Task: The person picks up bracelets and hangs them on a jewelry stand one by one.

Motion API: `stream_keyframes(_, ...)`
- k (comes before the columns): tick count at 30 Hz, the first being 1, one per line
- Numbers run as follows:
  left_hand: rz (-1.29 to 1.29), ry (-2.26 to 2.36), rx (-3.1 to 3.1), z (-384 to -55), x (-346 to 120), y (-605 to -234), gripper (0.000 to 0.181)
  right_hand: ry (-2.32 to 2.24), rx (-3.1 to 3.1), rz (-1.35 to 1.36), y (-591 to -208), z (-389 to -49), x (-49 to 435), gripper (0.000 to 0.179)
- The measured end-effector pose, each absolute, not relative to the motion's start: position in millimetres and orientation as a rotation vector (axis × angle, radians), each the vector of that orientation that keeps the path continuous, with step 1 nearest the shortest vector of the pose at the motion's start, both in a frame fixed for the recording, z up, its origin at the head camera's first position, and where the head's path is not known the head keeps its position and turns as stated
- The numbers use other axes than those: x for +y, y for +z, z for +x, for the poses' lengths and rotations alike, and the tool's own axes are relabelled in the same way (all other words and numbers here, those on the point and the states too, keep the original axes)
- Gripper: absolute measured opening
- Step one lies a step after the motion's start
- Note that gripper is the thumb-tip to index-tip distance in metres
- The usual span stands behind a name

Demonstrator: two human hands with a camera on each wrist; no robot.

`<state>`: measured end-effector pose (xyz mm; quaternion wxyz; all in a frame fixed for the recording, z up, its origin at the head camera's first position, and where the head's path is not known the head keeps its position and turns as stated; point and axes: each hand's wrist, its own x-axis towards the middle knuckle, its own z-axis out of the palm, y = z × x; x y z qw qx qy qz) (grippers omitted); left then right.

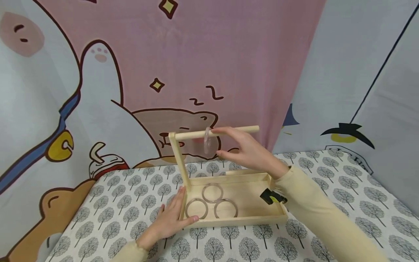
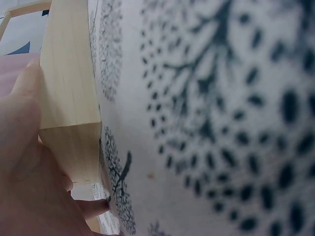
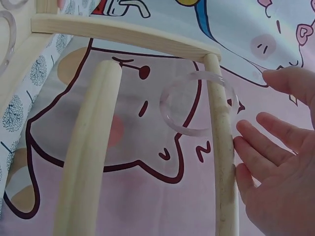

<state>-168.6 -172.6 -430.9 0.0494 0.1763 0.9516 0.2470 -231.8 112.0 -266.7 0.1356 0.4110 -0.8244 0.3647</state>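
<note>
A clear pinkish ring (image 1: 207, 142) hangs around the upper wooden rod (image 1: 190, 135), which juts rightward from a post (image 1: 179, 160). My right hand (image 1: 240, 147) is just right of this ring, fingers and thumb spread straight. In the right wrist view, its fingertips are right beside the rod, with the ring (image 3: 170, 115) beyond them. My left hand (image 1: 168, 220) rests on the left front corner of the wooden tray (image 1: 235, 220), fingers stretched along the left wall and thumb over the front edge. Three similar rings (image 1: 212, 184) lie inside the tray's left half.
A second, lower wooden rod (image 3: 88, 147) with a free end extends behind the tray. The tray stands on a tree-patterned cloth (image 1: 108, 218). A cartoon-printed curtain (image 1: 245, 65) hangs behind. A black wrist camera (image 1: 272, 197) sits at my right sleeve, over the tray's right end.
</note>
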Motion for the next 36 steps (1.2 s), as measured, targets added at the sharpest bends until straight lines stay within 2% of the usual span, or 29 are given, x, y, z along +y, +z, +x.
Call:
stream_keyframes(11,0.546,0.740,2.908,-169,-173,-431,0.098,1.129,-2.352,1.290,-288,-217,119,0.054)
stream_keyframes(27,0.537,0.726,2.907,-172,-172,-432,0.098,1.244,-2.349,1.261,-334,-198,119,0.043)
stream_keyframes(36,0.532,0.713,2.916,-171,-172,-431,0.099,1.210,-2.384,1.223,-345,-189,120,0.038)
